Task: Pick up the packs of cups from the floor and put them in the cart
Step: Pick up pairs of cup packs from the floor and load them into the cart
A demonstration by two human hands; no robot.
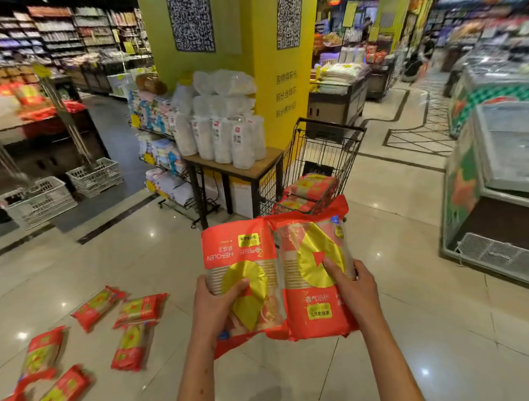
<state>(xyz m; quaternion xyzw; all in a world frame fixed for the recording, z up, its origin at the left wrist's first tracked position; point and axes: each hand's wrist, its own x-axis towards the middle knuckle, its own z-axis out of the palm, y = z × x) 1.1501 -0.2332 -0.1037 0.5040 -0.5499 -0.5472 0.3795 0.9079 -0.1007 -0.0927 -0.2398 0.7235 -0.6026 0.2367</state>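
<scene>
Both arms stretched forward, left hand [214, 305] gripping the left pack [238, 262], right hand [356, 287] gripping the right pack [315, 274], fingers curled round each, side by side before the cart [325, 155]. Six more packs [132, 333] on the floor [414, 330]; at least two in the cart. "WEFOLEN" readable upside down.

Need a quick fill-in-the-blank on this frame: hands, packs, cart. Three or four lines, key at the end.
1. The left hand and the right hand each grip one pack, so ____ packs are held in all.
2. The held packs are mostly ____ with a yellow circle.
3. The cart stands beside a ____ pillar.
4. More packs lie on the ____, to the person's left.

Missing words: two; red; yellow; floor
</scene>
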